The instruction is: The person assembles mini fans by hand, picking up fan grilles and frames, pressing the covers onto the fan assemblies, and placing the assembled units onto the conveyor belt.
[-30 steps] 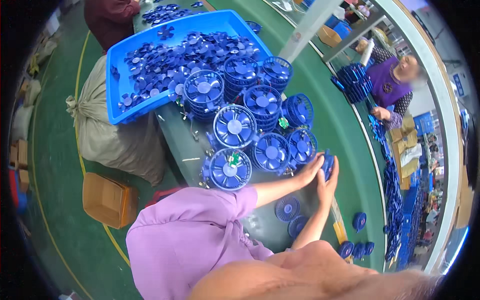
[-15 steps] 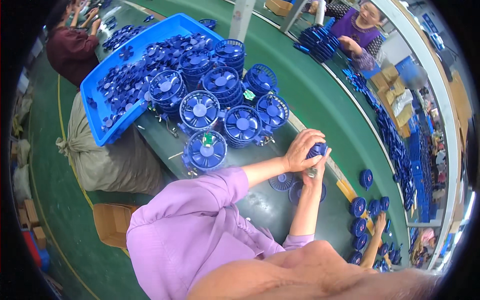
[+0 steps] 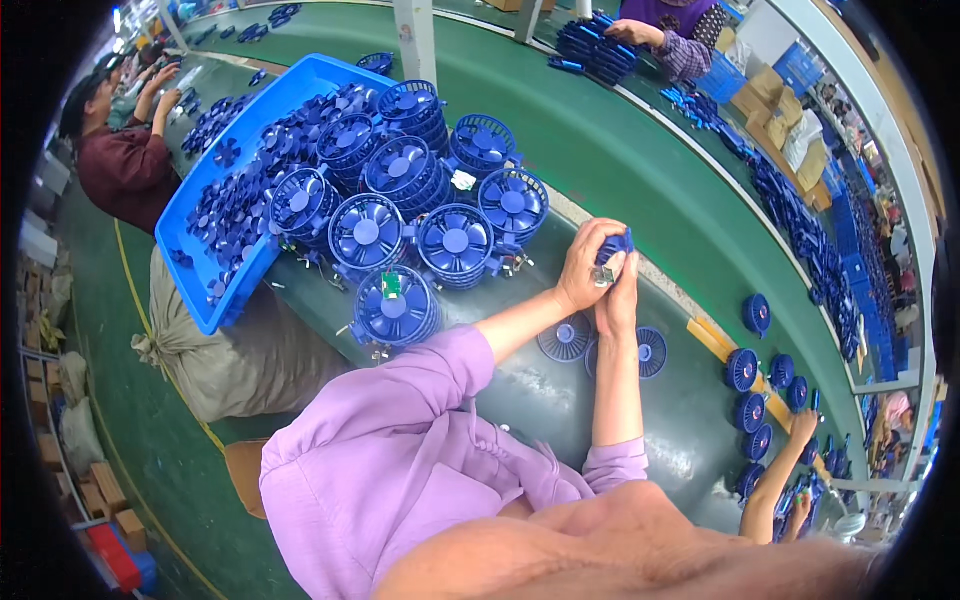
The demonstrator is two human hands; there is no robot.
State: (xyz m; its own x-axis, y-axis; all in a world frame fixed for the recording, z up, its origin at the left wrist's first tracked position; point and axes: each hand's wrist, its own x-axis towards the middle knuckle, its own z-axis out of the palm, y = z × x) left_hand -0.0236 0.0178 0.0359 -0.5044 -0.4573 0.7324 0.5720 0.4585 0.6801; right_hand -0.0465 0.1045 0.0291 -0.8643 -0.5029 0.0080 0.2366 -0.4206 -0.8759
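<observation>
My left hand (image 3: 580, 272) and my right hand (image 3: 618, 302) meet above the table, both closed round a dark blue plastic fan part (image 3: 616, 246). A small silvery metal piece (image 3: 603, 276) shows between my fingers; whether it is fixed to the blue part I cannot tell. My hands hide most of the part. Below them on the table lie round blue fan grilles (image 3: 566, 338), one partly behind my right forearm. To the left stand stacks of round blue fan housings (image 3: 456, 243) with blades inside, and a green circuit board (image 3: 391, 286) rests on the nearest one.
A blue tub (image 3: 212, 316) full of loose fan blades (image 3: 245, 205) stands at the left, above a tied sack (image 3: 235, 350). Finished-looking round fans (image 3: 741, 370) line a yellow strip at right, near another person's hand (image 3: 803, 428). A metal post (image 3: 415, 40) rises behind the stacks.
The view has shifted, so the stacks appear further left. My hands stay together on the blue part, and the silvery piece now shows higher between my fingers. Another person's arm at right has moved.
</observation>
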